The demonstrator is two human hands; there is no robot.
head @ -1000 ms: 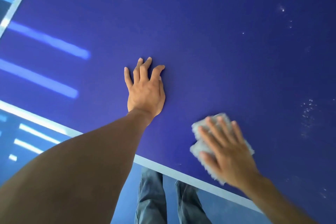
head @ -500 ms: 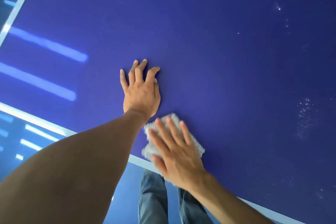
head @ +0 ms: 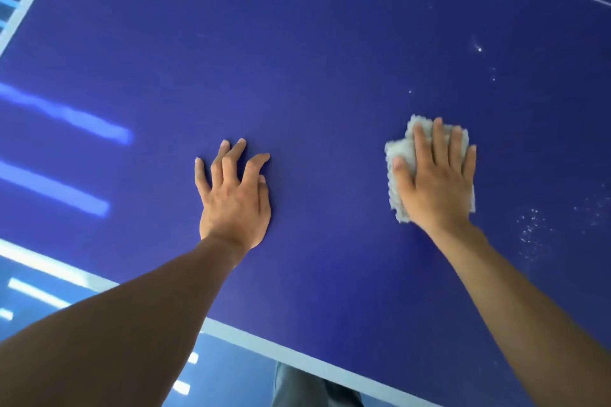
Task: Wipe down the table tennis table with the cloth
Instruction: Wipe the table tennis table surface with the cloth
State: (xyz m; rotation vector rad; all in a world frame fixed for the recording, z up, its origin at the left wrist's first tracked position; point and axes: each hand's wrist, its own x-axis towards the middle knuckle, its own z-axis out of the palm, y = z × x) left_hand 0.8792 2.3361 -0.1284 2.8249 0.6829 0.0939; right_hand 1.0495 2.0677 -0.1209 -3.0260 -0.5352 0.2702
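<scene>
Glossy blue floor (head: 231,373) is reflecting bright light strips (head: 33,292), lying well back on the wrist side of the fingers (head: 228,168) of the left hand (head: 234,205); grey trouser legs (head: 297,387) are standing there too.

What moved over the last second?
The right hand slid the cloth left until it was beside the left hand, then back right and farther from the near edge, pressing it flat throughout. The left hand stayed planted on the table; the white specks remain.

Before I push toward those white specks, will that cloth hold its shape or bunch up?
Likely floppy: the cloth lies crumpled under the right hand. Probably light, judging by its fuzzy, thin edges. It may bunch against the table unless pressed flat.
</scene>
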